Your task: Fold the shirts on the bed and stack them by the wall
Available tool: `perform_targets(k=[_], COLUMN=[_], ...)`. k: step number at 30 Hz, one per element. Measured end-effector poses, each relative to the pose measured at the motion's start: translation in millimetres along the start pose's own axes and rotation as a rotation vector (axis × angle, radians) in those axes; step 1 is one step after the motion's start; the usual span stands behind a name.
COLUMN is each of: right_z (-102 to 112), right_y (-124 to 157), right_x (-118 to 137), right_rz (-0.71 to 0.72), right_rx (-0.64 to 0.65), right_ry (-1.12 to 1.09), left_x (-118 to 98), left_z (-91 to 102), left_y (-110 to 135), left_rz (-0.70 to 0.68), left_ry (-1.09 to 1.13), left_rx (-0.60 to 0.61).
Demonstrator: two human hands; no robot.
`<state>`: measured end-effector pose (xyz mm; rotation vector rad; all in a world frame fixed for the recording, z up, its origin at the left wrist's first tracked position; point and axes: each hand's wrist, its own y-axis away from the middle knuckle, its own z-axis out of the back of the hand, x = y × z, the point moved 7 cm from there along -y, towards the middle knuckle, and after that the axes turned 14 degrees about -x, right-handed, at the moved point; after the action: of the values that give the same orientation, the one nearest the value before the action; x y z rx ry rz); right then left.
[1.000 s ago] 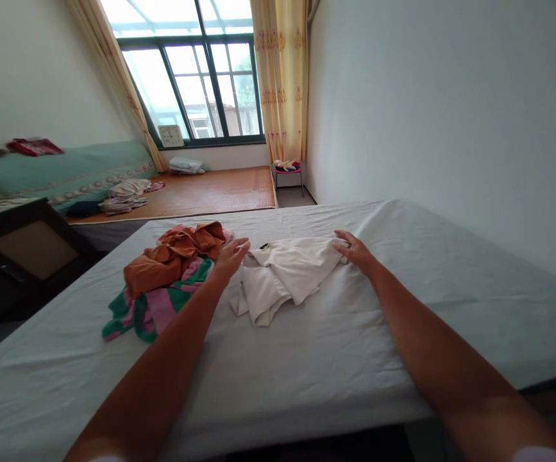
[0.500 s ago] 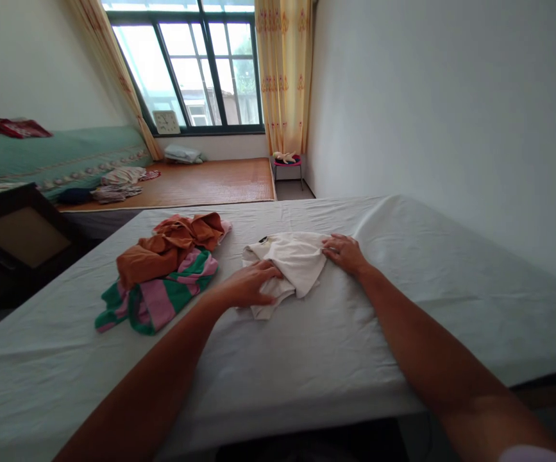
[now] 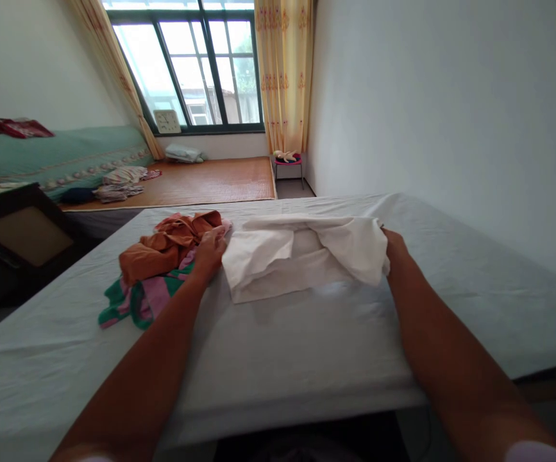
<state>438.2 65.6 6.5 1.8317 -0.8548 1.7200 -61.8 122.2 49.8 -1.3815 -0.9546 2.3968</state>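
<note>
A white garment [image 3: 301, 256] is stretched out sideways between my two hands, its front edge hanging loose just over the sheet. My left hand [image 3: 210, 251] is closed at its left end, close beside the pile of clothes. At the other end, my right hand [image 3: 394, 247] grips the fabric, with most of its fingers hidden behind the cloth. The garment's exact kind is hard to make out. Left of it lie an orange-brown garment [image 3: 150, 253] and, partly under that, a green and pink striped garment [image 3: 150, 300].
A white sheet [image 3: 297, 359] covers the table-like surface before me. Beyond it stands a bed with a brown mat [image 3: 220, 179], holding folded clothes [image 3: 118, 191] and a pillow [image 3: 184, 153]. A dark cabinet [image 3: 22, 224] is at left, a small stool [image 3: 288, 160] by the curtain.
The white garment went from a crumpled bundle to being spread wide and lifted. My left hand moved left and my right hand moved right, both holding its ends.
</note>
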Motion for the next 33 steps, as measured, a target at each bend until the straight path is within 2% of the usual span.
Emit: perform_targets(k=[4, 7, 10, 14, 16, 18, 20, 22, 23, 25, 27, 29, 31, 33], right_z=[-0.1, -3.1, -0.7, 10.4, 15.4, 12.2, -3.1, -20.9, -26.1, -30.4, -31.3, -30.0, -27.1, -23.0], right_y=[1.3, 3.2, -0.9, -9.0, -7.5, -0.3, 14.4, 38.4, 49.8, 62.0, 60.3, 50.7, 40.4, 33.3], right_x=[-19.6, -29.3, -33.8, -23.9, -7.7, 12.3, 26.8, 28.9, 25.9, 16.5, 6.4, 0.4, 3.4, 17.4], right_rz=[-0.105, -0.174, -0.155, 0.051, 0.201, 0.330, 0.402, 0.437, 0.453, 0.486, 0.472, 0.438, 0.446, 0.506], right_rx=[-0.068, -0.134, -0.166, -0.222, -0.245, -0.147, 0.153, 0.550, 0.708, 0.871, 0.876, 0.789, 0.659, 0.508], right_ry=[-0.004, -0.084, -0.102, 0.023, 0.146, 0.257, 0.358, 0.488, 0.566, 0.703, 0.764, 0.776, 0.764, 0.692], left_x=[23.7, 44.6, 62.8, 70.8, 61.5, 43.6, 18.7, -12.6, -28.8, -54.5, -64.9, -62.4, -53.7, -45.1], left_z=[-19.9, -18.2, -2.3, 23.7, 29.3, 22.9, 5.6, -15.9, -25.6, -39.6, -48.3, -52.9, -51.7, -43.4], left_y=[17.8, 20.8, 11.2, -0.4, -2.3, -0.7, 6.5, 22.6, 34.1, 57.5, 71.9, 73.2, 65.6, 51.3], left_rz=[-0.176, -0.198, -0.155, -0.120, -0.140, -0.169, -0.177, -0.195, -0.227, -0.324, -0.398, -0.400, -0.342, -0.242], left_ry=[-0.523, -0.786, -0.887, -0.963, -0.947, -0.831, -0.593, -0.311, -0.199, -0.079, -0.094, -0.159, -0.196, -0.153], left_rx=[0.280, 0.415, 0.414, 0.270, 0.191, 0.210, 0.356, 0.590, 0.719, 0.916, 0.971, 0.910, 0.829, 0.736])
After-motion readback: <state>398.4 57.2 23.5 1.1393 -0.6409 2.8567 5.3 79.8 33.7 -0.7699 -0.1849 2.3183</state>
